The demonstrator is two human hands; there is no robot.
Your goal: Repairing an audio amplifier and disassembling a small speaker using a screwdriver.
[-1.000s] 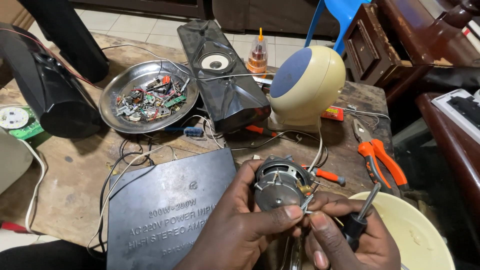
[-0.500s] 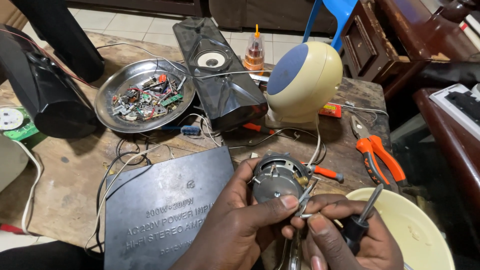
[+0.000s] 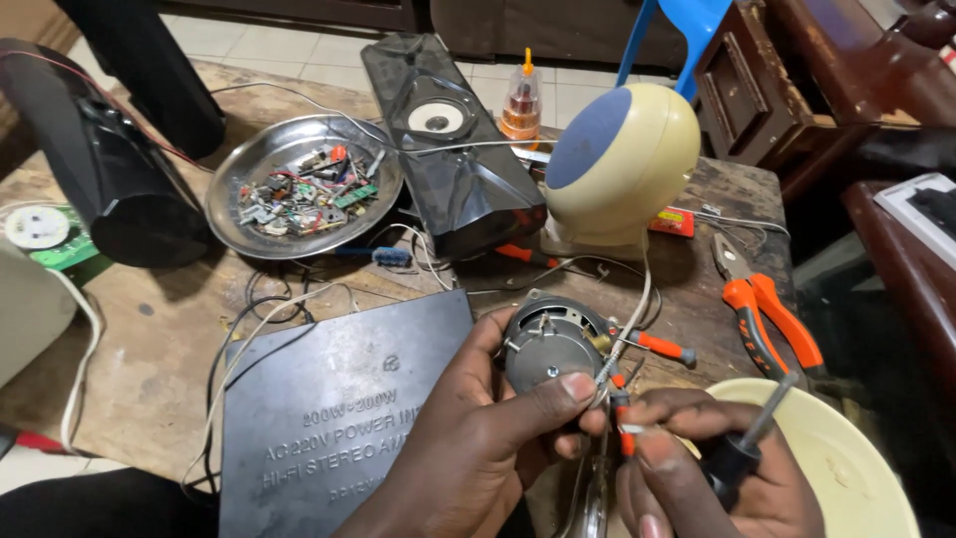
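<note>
My left hand (image 3: 478, 448) grips a small round speaker driver (image 3: 550, 344), its metal back and magnet facing up. Thin white and red wires (image 3: 622, 344) run from the driver toward the cream ball-shaped speaker shell (image 3: 622, 164) behind it. My right hand (image 3: 707, 468) pinches the wire ends by the driver's rim and holds a black-handled screwdriver (image 3: 742, 448) in its palm, shaft pointing up and right. Both hands hover over the wooden table's near edge.
A dark grey amplifier panel (image 3: 339, 418) lies at the left of my hands. A steel dish (image 3: 239, 159) of electronic scraps, black speaker boxes (image 3: 453, 149) (image 3: 100, 159), orange pliers (image 3: 762, 309), a small orange screwdriver (image 3: 662, 347), a glue bottle (image 3: 520, 100) and a cream bowl (image 3: 856, 468) surround them.
The view has shifted slightly. My hands keep the driver and wires in about the same place; my right fingers have closed in on the wire ends.
</note>
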